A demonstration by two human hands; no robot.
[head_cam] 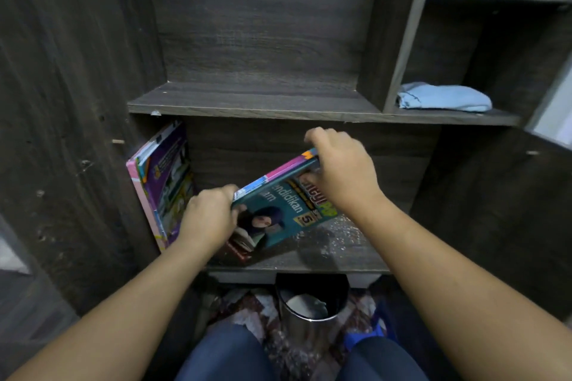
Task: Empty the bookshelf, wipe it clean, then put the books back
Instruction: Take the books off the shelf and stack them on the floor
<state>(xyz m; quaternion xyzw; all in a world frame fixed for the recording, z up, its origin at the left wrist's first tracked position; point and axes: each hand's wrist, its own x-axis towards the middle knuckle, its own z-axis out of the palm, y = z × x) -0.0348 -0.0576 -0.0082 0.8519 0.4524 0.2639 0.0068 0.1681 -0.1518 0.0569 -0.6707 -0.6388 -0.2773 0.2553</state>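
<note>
Our left hand [210, 216] and right hand [343, 173] curl fingers round a tilted book [278, 216]; likely reshelving, next stand it against leaning books [164, 189] at the shelf's [356, 254] left end.

Your left hand [210, 219] grips the lower corner of a teal softcover book [278, 221]. Your right hand [343, 170] curls over its upper corner, holding it tilted in the lower compartment of the dark wood-grain bookshelf [247, 108]. Purple and pink books [164, 182] lean against the compartment's left wall. A folded light-blue cloth [445, 97] lies in the right compartment above.
</note>
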